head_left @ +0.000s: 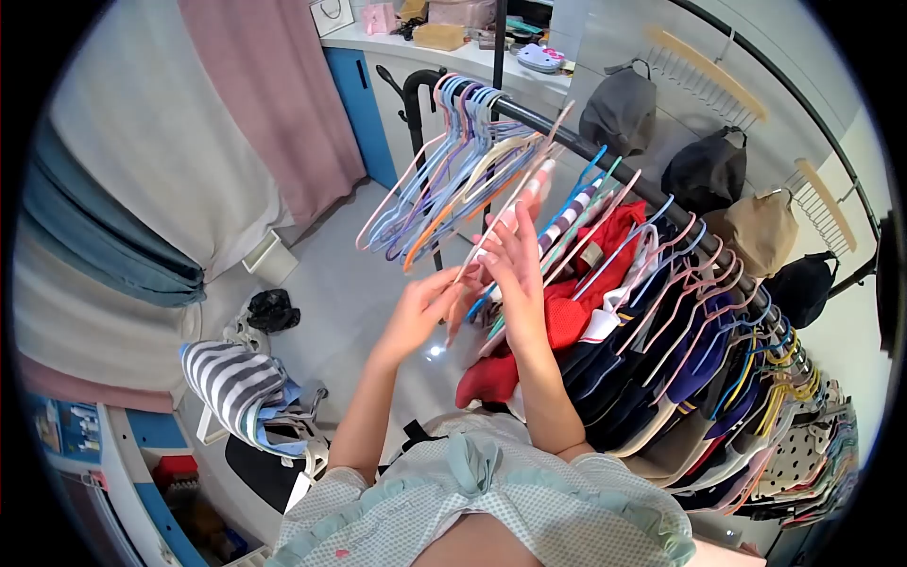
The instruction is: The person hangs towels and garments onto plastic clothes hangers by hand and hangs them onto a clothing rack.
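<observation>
Both of my hands are raised at the black rail [548,123] of a clothes rack. My left hand [422,307] has its fingers closed on the lower end of a pale pink hanger [515,194]. My right hand [515,260] is at the same hanger, its fingers bent round a pink and white striped garment [537,184]. Empty hangers [463,170] in blue, pink, purple and orange hang bunched at the rail's near end. Just right of my hands hang a striped garment [570,217] and a red garment [605,274].
More clothes [680,350] fill the rack to the right. Caps [704,170] hang on the wall behind. A chair holds a striped garment [231,387] at the lower left. A black bag [274,310] lies on the floor, near a white bin [271,257] by the curtains [170,123].
</observation>
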A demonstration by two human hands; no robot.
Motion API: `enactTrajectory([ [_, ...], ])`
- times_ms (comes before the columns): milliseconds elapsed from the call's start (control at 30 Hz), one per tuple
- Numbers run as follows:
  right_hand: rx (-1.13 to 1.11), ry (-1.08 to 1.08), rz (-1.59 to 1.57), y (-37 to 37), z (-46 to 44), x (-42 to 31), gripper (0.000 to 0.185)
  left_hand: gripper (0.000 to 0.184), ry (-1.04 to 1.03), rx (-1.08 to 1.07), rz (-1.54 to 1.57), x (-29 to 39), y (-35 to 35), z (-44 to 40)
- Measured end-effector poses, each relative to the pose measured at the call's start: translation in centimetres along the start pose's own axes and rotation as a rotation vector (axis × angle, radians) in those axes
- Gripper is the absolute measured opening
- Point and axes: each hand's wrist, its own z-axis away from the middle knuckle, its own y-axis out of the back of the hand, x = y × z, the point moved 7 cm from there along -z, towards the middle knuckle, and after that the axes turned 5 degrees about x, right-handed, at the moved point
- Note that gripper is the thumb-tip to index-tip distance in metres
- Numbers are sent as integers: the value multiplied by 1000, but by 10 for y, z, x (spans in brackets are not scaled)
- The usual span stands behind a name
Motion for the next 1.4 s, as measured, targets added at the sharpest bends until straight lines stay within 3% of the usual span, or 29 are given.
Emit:
enactTrajectory([
  [100,43,18,4,11,-2,0,70,25,-105,26,-102,-1,-6,-12],
  [200,70,14,-8,17,1,6,72,24,-371,80,-209,-7,-10,-23],
  [300,77,6,-4,20,6,9,75,25,-142,-1,-128,-30,-13,-27],
  [600,35,104,109,19,17,-4,78,27,123,-128,-39,-29,-35,-19],
  [733,72,-14,34,17,23,-9,78,29,39,-79,-44,-50,-31,-19],
  [800,44,57,142,18,24,-4,76,30,64,-86,-72,-55,-28,-17],
  [900,13,249,534,15,28,-1,73,32,-112,-21,-82,-46,-22,-16],
  [1100,-85,186,327,-3,26,11,70,26,-193,283,-23,-29,7,-10],
  [1267,-143,41,160,-27,22,25,68,20,-285,604,-183,-13,52,0],
  [1400,-172,-44,36,-47,13,42,67,22,-326,729,-405,-5,80,1],
])
